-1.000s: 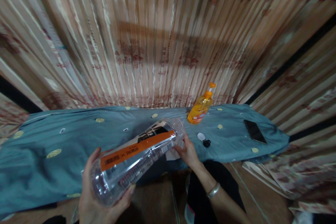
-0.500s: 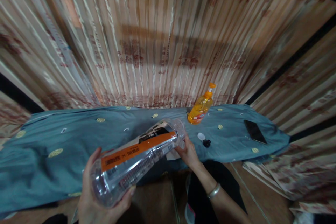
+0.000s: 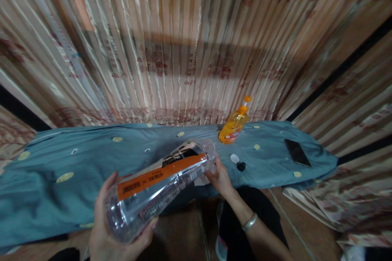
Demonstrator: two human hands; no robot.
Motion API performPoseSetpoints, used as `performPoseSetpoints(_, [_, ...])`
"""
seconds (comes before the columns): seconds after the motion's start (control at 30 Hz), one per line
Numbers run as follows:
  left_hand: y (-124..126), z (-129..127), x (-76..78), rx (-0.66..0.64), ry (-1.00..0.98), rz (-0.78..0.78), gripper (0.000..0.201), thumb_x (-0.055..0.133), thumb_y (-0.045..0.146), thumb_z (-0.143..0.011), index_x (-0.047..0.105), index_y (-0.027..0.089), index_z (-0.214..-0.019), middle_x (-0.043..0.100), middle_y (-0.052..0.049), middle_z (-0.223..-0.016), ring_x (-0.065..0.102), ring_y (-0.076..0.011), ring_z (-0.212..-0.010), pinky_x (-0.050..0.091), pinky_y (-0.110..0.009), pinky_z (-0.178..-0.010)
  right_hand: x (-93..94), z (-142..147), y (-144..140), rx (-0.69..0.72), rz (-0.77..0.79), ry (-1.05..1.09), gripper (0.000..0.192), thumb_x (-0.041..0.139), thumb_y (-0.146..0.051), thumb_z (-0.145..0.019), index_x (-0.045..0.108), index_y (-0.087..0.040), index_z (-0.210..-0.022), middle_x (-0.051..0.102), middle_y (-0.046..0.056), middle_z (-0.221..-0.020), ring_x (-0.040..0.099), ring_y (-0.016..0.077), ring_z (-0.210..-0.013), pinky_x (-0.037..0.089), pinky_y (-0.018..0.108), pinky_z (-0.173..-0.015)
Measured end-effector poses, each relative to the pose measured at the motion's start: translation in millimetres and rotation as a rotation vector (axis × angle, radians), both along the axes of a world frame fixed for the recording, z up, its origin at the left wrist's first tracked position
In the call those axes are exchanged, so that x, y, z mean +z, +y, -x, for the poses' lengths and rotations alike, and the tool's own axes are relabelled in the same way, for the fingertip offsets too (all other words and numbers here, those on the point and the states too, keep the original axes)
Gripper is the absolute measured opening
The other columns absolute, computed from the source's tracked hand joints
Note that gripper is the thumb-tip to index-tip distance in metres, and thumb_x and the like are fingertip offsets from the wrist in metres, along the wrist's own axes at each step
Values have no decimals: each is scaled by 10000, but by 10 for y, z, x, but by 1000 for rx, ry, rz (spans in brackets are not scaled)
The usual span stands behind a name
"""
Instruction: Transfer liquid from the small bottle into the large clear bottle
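Bottle [image 3: 161, 185] with blurry, illegible small print [image 3: 159, 205]

Two hands [image 3: 110, 241] [image 3: 221, 178], one container [image 3: 161, 183], one pump bottle [image 3: 234, 125], one phone [image 3: 297, 153], one bracelet [image 3: 249, 222]

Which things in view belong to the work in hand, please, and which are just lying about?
In hand:
- clear plastic bottle with orange-banded label, tilted between left hand and right hand

Lying or standing about:
- amber see-through bottle with orange pump top
- flat black rectangular device
- small white disc
- small black rounded object

Unclear: whitish flat piece near the right hand
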State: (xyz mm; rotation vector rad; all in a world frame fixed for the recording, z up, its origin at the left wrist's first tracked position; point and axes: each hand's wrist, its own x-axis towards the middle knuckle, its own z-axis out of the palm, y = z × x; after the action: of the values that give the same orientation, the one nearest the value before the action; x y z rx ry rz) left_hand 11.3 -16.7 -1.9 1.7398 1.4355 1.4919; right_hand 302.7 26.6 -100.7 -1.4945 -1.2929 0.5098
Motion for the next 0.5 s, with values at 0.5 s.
performPoseSetpoints(0.5, [-76,-115,107,126,-110,75,1032,839,521,-662,458,302,-1596,717,-87,-1357,733,-385,-1203,581,-561,-1114,-18,-12,-24,10,-5,10,432,739,-348,-828,644,-240,-1235,824,106,-1190,801,305,-1087,641,448,-969])
